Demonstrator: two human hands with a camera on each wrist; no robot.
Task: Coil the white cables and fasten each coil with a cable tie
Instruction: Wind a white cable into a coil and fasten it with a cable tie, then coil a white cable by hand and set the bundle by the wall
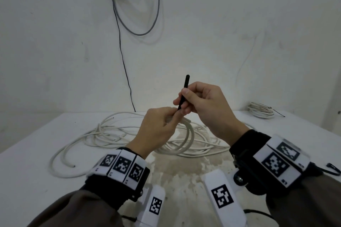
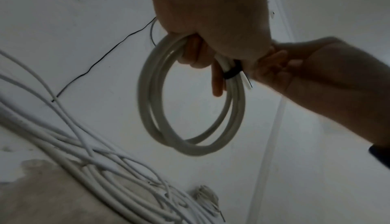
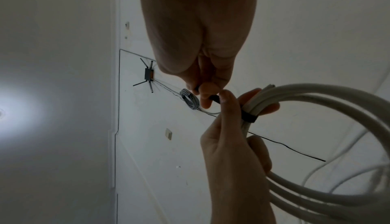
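Observation:
My left hand (image 1: pixel 170 119) grips a small coil of white cable (image 1: pixel 191 134) held above the table. A black cable tie (image 2: pixel 231 72) is wrapped round the coil beside my left fingers. The same coil (image 3: pixel 316 97) and black tie band (image 3: pixel 248 116) show in the right wrist view. My right hand (image 1: pixel 182 100) pinches the tie's free tail (image 1: pixel 186 86), which points upward. Below the hands, loose white cables (image 1: pixel 110 131) lie tangled on the white table (image 1: pixel 36 153).
A tied white coil (image 1: pixel 261 110) lies at the table's back right corner. A spare black tie (image 1: pixel 334 168) lies at the right edge. Grey cable (image 1: pixel 129 5) and a thin black wire (image 1: pixel 125 68) hang on the wall behind. A stain (image 1: pixel 184 167) marks the table's near middle.

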